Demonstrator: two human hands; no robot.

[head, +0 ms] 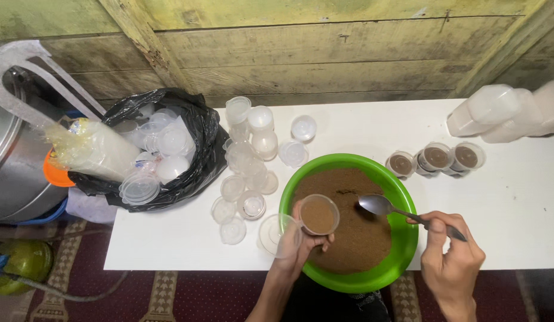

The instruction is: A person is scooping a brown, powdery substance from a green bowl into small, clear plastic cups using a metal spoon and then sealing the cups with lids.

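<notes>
My left hand (301, 241) holds a small clear plastic cup (318, 214) filled with brown powder, and a clear lid (278, 235) is pinched beside it. The cup hovers over a green bowl (402, 253) that holds a mound of the same brown powder (360, 232). My right hand (450, 250) grips the handle of a metal spoon (377, 205). Its empty scoop hangs just above the powder, to the right of the cup.
Three filled, lidded cups (435, 158) lie in a row right of the bowl. Empty cups and lids (247, 173) are scattered left of it. A black bag (202, 149) holds more cups. Stacked containers (503, 113) sit far right, a metal pot (14, 161) far left.
</notes>
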